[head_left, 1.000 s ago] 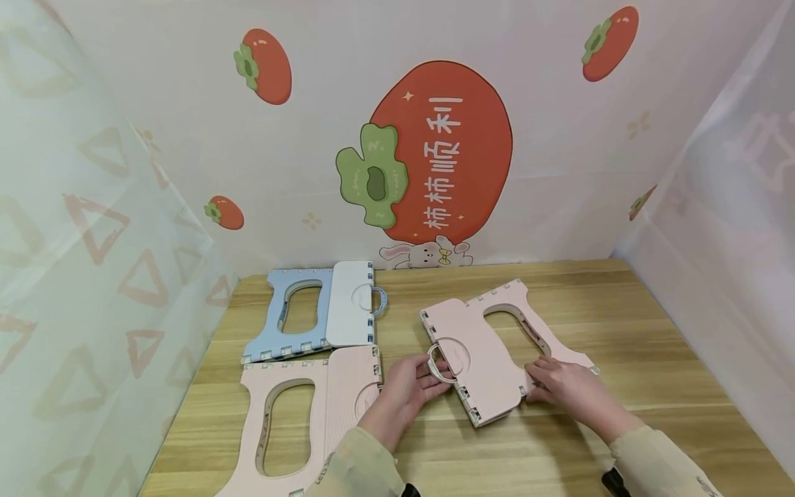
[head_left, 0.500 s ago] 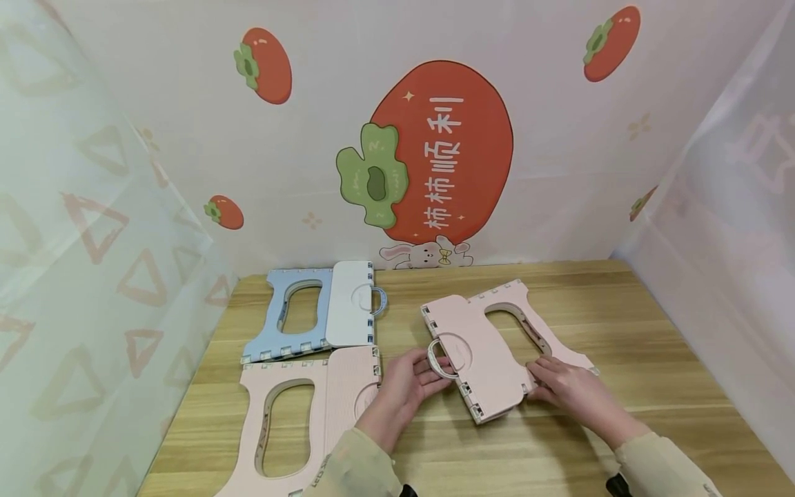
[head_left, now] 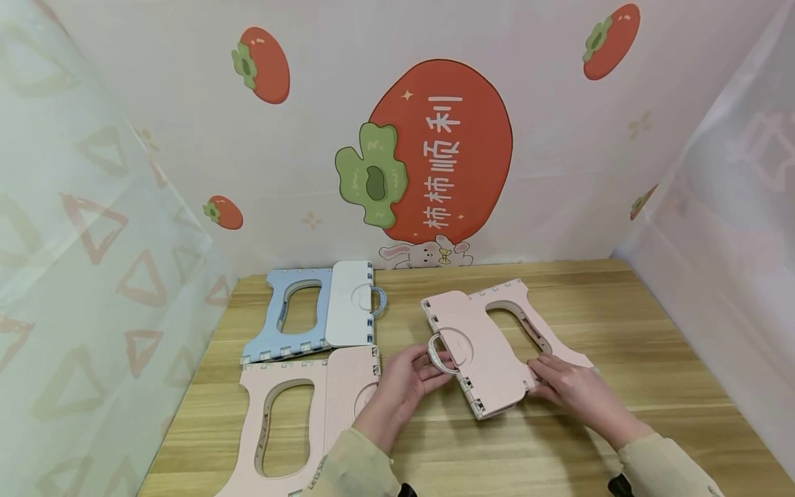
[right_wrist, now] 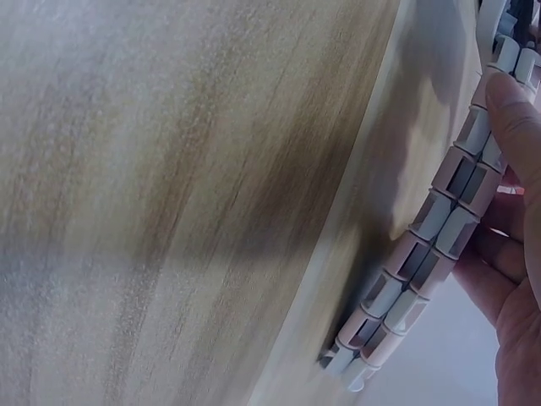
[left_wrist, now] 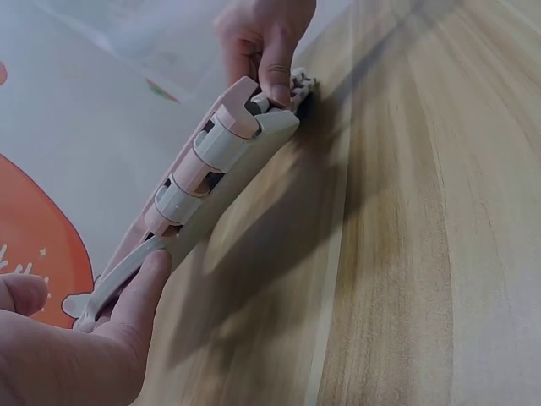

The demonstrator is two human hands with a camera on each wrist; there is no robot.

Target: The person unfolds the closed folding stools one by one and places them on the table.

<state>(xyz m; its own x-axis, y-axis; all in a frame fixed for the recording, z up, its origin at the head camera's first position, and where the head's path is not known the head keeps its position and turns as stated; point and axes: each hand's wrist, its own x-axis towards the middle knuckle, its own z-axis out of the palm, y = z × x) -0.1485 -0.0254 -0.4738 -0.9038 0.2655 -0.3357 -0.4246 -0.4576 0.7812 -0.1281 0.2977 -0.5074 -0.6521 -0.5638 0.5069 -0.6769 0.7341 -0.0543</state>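
Note:
A pink folding step stool [head_left: 481,352], folded flat, lies at a slant right of centre in the head view. Its near edge is raised off the tabletop and casts a shadow below. My left hand [head_left: 406,386] is at its left edge, fingers under the pale carry handle [head_left: 437,360]. In the left wrist view, a left fingertip touches the handle's base while the thumb stands apart. My right hand [head_left: 568,383] pinches the near hinged edge, its thumb [right_wrist: 511,110] on the hinge segments in the right wrist view and the fingers behind.
A blue folded stool [head_left: 267,331] with a white top panel lies at the back left. In front of it another pink folded stool [head_left: 248,428] lies on the wooden table [head_left: 472,462], partly covered by the left sleeve. A wall with printed fruit [head_left: 453,159] stands behind.
The near left edge of the pink stool has risen slightly, its near corner shifting a little upward in view. Both hands have moved slightly with it. The other stools stay put.

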